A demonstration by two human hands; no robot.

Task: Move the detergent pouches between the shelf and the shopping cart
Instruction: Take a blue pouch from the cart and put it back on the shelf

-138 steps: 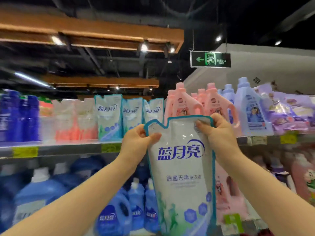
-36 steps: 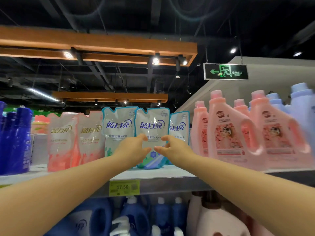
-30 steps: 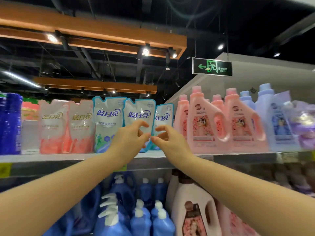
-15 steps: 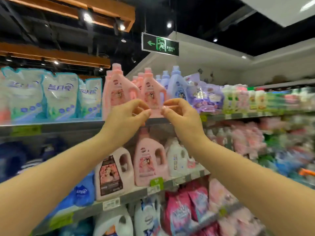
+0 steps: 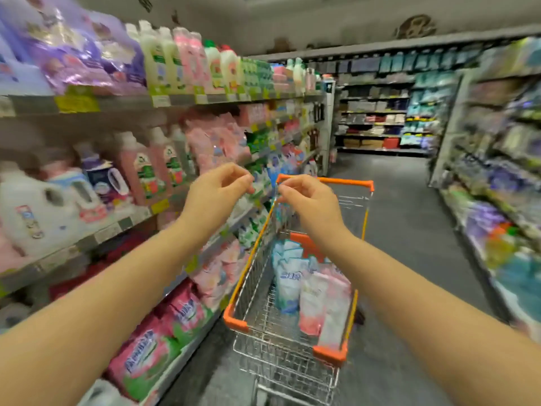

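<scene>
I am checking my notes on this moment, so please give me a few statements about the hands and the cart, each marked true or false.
1. The left hand and the right hand hold nothing. True.
2. The shopping cart is empty. False: a blue pouch and a pink pouch, among others, stand in it.
3. The cart's rim is orange. True.
4. The left hand grips the cart. False: it is raised in the air, apart from the cart.
</scene>
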